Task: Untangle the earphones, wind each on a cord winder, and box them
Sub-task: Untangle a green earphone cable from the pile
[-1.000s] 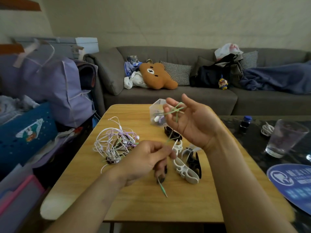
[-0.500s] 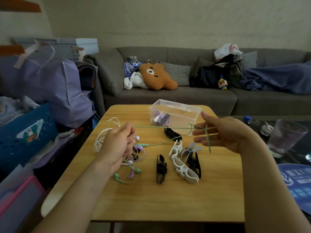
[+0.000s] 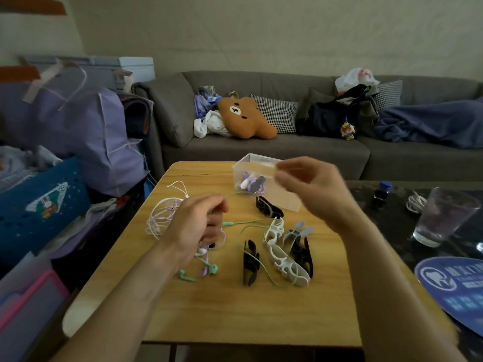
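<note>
While the big gray sofa [image 3: 274,152] sits at the back with a brown bear pillow [image 3: 247,117] on it, a wooden table [image 3: 209,309] fills the middle. To the table's left stands a purple bag [image 3: 78,131], and just beside the table on the right is a dark glass table [image 3: 392,231] with a drinking glass [image 3: 444,216] on it.

On the wooden table, near the far edge, sits a clear plastic box [image 3: 261,178]. Some wound-up earphones lie inside it. A messy pile of white and pink earphones [image 3: 163,218] lies on the left side of the table, partly under the left hand.

The left hand [image 3: 194,228] is low over that pile. Its fingers are curled, and they pinch a thin green cord [image 3: 251,222] near the top of the hand. The right hand [image 3: 311,186] is up in front of the box. It is blurry. Its fingers are bent toward the thumb, but I cannot tell if they hold the green cord.

The green cord runs from the left hand across the table toward the cord winders, and a loop of it lies between them. Its two green earbuds [image 3: 198,273] rest on the table just below the left hand, next to a purple earbud.

A white cord winder [image 3: 285,257] lies in the middle of the table. A black cord winder [image 3: 250,262] lies just to its left, another black one [image 3: 303,253] touches its right side, and a third black one [image 3: 269,206] lies near the box.
</note>
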